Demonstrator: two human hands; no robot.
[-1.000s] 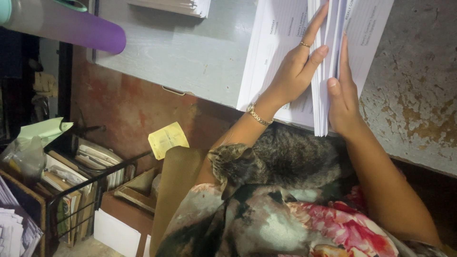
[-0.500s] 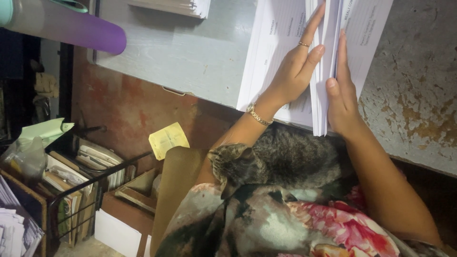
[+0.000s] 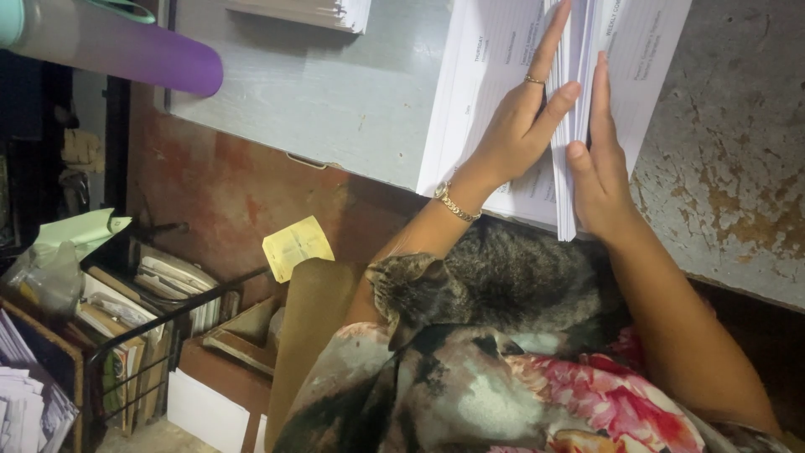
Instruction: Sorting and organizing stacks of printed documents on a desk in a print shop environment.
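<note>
A thick stack of white printed sheets (image 3: 486, 75) lies on a grey table (image 3: 335, 101) in the head view. My left hand (image 3: 520, 126), with a ring and a gold bracelet, presses flat on the left-hand pages. My right hand (image 3: 599, 164) holds up a bundle of pages on edge, thumb at its near side. A grey tabby cat (image 3: 486, 281) lies on my lap between my forearms, below the table's edge.
A purple cylinder (image 3: 117, 50) juts in at top left. Another paper pile (image 3: 310, 12) sits at the table's far side. A wire rack (image 3: 126, 335) of books and papers stands at lower left, with a yellow note (image 3: 293, 245) nearby. The surface on the right (image 3: 729, 168) is worn and stained.
My left fingers have shifted slightly on the pages, and my right hand has moved a little along the lifted bundle. The cat lies still.
</note>
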